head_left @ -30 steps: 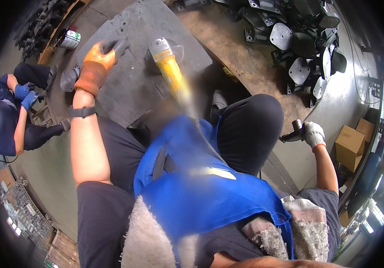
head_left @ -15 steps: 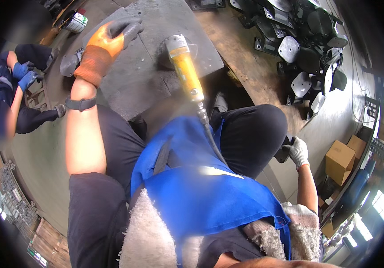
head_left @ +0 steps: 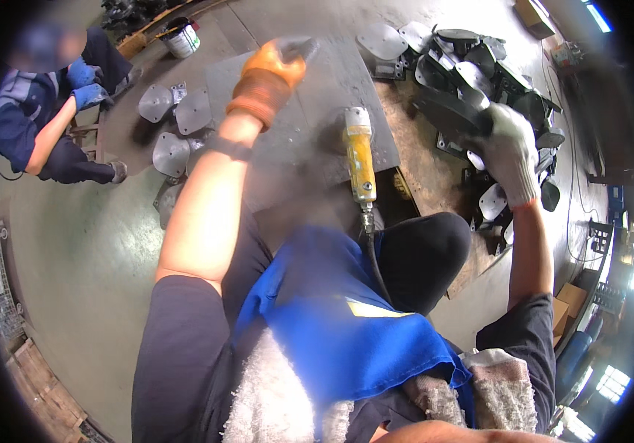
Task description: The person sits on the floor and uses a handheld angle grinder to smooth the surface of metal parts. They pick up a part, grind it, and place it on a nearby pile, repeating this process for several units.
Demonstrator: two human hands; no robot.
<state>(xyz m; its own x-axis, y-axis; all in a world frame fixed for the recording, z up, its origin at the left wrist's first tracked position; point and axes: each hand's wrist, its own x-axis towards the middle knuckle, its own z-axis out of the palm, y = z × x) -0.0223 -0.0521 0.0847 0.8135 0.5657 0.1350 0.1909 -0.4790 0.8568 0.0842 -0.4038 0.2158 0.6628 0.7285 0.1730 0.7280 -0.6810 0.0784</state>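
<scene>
My right hand (head_left: 512, 151), in a white knit glove, is closed on a dark metal plate (head_left: 453, 114) with a rounded outline. The plate is held beside a heap of similar metal plates (head_left: 472, 74) at the far right. My left hand (head_left: 273, 74), in an orange glove with dark fingertips, hovers over the grey metal work surface (head_left: 295, 155). Its fingers are smeared against the grey, so their grip is unclear. A yellow power grinder (head_left: 362, 159) lies at the right of that surface, its hose running back toward my blue apron (head_left: 376, 347).
More rounded plates (head_left: 171, 154) stand on the floor left of the work surface. Another person with blue gloves (head_left: 90, 96) sits at far left. A white bucket (head_left: 180, 38) is behind. Wooden boarding (head_left: 424, 166) lies under the right heap; cardboard boxes (head_left: 569, 301) stand at right.
My right hand has risen from beside my right knee to the plate heap, the dark plate in its grip. My left hand now appears farther right, and the whole view has shifted.
</scene>
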